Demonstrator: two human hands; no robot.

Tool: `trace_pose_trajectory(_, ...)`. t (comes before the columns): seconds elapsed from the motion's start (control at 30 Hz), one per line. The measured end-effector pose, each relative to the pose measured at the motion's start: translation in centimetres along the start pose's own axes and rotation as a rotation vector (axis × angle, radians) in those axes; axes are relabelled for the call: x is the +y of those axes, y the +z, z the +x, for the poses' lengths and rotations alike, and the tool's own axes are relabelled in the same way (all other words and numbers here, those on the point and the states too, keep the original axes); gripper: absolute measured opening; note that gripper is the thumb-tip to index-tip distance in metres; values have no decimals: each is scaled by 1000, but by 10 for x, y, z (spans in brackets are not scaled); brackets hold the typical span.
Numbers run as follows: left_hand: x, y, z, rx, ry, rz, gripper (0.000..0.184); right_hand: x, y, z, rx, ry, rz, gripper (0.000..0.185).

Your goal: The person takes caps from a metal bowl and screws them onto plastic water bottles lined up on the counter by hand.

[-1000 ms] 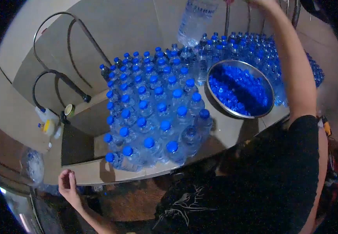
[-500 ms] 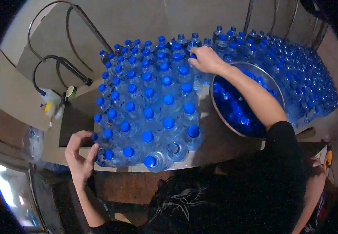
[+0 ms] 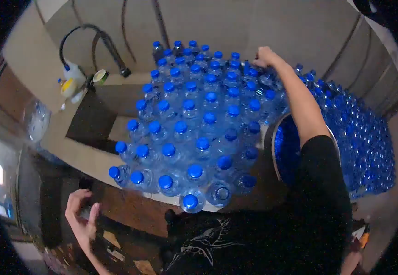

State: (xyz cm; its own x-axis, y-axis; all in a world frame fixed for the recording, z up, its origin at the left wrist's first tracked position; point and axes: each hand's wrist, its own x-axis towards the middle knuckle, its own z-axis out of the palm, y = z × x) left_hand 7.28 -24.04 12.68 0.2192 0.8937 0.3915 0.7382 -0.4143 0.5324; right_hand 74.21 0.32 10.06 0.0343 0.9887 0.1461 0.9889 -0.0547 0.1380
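Observation:
My left hand (image 3: 83,213) hangs past the front edge of the counter, thumb and fingers apart, holding nothing. Nearest to it stand the capped water bottles (image 3: 180,130), clear with blue caps, packed upright in rows. At the front of the block one bottle (image 3: 219,195) has no cap. My right hand (image 3: 267,56) reaches over the back of the bottles, its fingers curled together; what they grip, if anything, is hidden. Beneath my right forearm sits a round metal basin (image 3: 275,158) holding blue caps, partly covered by the arm and sleeve.
Many more bottles (image 3: 364,137) crowd the right side of the counter. At left are a sink (image 3: 91,121), a black hose tap (image 3: 111,48), a roll of tape (image 3: 100,77) and a white-and-yellow bottle (image 3: 70,87). A wall stands behind.
My left hand has left the cap at the front left corner and dropped toward me. My right hand has moved farther back and right. The view has shifted.

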Motion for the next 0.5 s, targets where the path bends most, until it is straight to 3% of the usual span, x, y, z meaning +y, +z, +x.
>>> trace_pose_trajectory(0.07,2,-10,-16,33,-153,-33,24,10,6,0,88,47,29,42)
trace_pose_trajectory(0.13,-12,-19,-24,34,-150,-38,26,18,2,-3,222,55,74,42)
trace_pose_trajectory(0.23,-17,-39,-8,-70,-154,-55,32,27,-66,-1,258,163,69,47)
trace_pose_trajectory(0.3,6,-25,23,67,-76,-235,25,20,-133,-14,287,139,38,44)
trace_pose_trajectory(0.37,14,-15,63,-14,107,-284,27,-22,-208,-39,322,55,66,38)
trace_pose_trajectory(0.5,98,23,160,-239,270,-360,44,-93,-291,-106,399,-59,111,35)
